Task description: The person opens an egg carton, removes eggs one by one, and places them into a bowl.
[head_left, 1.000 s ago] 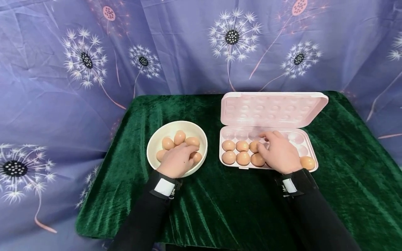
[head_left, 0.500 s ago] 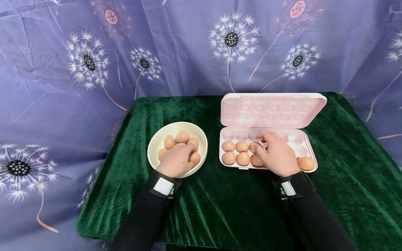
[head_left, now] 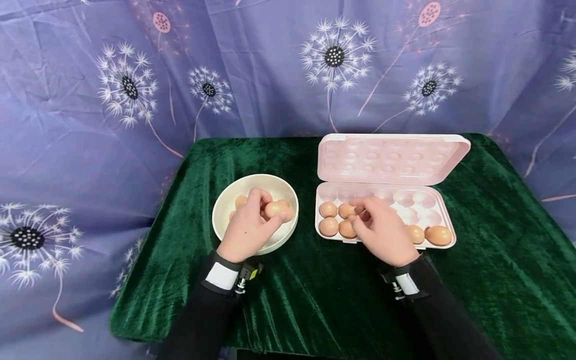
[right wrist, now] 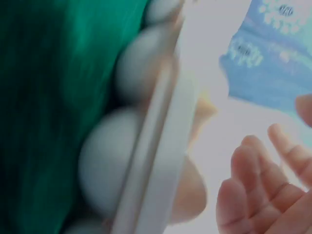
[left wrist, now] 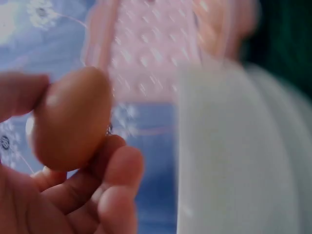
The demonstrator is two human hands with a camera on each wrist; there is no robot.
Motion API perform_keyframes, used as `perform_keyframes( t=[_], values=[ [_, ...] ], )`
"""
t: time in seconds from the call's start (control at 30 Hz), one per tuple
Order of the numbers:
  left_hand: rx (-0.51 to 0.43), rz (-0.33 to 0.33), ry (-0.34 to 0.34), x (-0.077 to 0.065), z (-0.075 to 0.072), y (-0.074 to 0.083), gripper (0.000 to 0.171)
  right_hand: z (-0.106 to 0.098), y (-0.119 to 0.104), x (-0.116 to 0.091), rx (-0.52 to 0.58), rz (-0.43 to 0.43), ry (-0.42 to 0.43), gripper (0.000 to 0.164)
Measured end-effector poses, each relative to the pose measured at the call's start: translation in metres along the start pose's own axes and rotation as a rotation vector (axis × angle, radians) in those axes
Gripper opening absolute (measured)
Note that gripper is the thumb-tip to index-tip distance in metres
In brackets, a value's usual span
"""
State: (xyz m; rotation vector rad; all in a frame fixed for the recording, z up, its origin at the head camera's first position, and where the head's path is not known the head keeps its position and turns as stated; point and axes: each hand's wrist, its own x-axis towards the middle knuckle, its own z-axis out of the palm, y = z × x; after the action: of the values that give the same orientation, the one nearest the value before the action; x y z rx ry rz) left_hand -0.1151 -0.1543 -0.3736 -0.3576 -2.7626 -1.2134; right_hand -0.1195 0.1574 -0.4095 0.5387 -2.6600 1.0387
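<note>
My left hand (head_left: 247,227) pinches a brown egg (head_left: 280,210) between thumb and fingers above the cream bowl (head_left: 221,200). The same egg (left wrist: 73,119) fills the grip in the left wrist view. A few more eggs (head_left: 241,201) show inside the bowl, partly behind the hand. Over the pink egg tray (head_left: 425,201), my right hand (head_left: 384,230) hovers with loosely bent fingers. Nothing shows between these fingers (right wrist: 248,165) in the right wrist view. Eggs fill cups at the tray's left (head_left: 328,226) and front right (head_left: 438,235); the hand hides the middle ones.
The tray's hinged lid (head_left: 382,159) stands raised behind it. Bowl and tray sit apart on a green velvet cloth (head_left: 306,300). A purple dandelion-print curtain (head_left: 270,65) hangs behind the table.
My left hand has lifted an egg up from among the others in the bowl. My right hand has shifted left over the tray, uncovering another egg in the front row.
</note>
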Motion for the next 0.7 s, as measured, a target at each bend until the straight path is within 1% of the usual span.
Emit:
perform_keyframes(
  t=[0.1,0.13,0.2,0.3,0.4,0.53,0.7],
  values=[
    [-0.091,0.066,-0.001,-0.004,0.003,0.008,0.033,0.007,-0.013,-0.002,0.062,-0.120,-0.013,0.033],
    [-0.108,0.086,-0.005,-0.005,0.005,0.010,0.032,0.008,-0.018,-0.003,0.083,-0.151,-0.026,0.037],
    [-0.120,0.122,-0.014,-0.007,0.010,0.014,0.029,0.010,-0.026,-0.004,0.128,-0.210,-0.047,0.043],
    [-0.132,0.170,-0.017,-0.008,0.018,0.019,0.026,0.011,-0.035,-0.006,0.172,-0.249,-0.070,0.049],
    [-0.151,0.189,-0.039,-0.010,0.027,0.025,0.026,0.012,-0.041,-0.008,0.210,-0.280,-0.078,0.054],
    [-0.174,0.180,-0.081,-0.013,0.039,0.031,0.028,0.013,-0.046,-0.010,0.240,-0.314,-0.092,0.061],
    [-0.216,0.189,-0.094,-0.014,0.047,0.034,0.028,0.016,-0.048,-0.012,0.239,-0.345,-0.077,0.057]
  ],
)
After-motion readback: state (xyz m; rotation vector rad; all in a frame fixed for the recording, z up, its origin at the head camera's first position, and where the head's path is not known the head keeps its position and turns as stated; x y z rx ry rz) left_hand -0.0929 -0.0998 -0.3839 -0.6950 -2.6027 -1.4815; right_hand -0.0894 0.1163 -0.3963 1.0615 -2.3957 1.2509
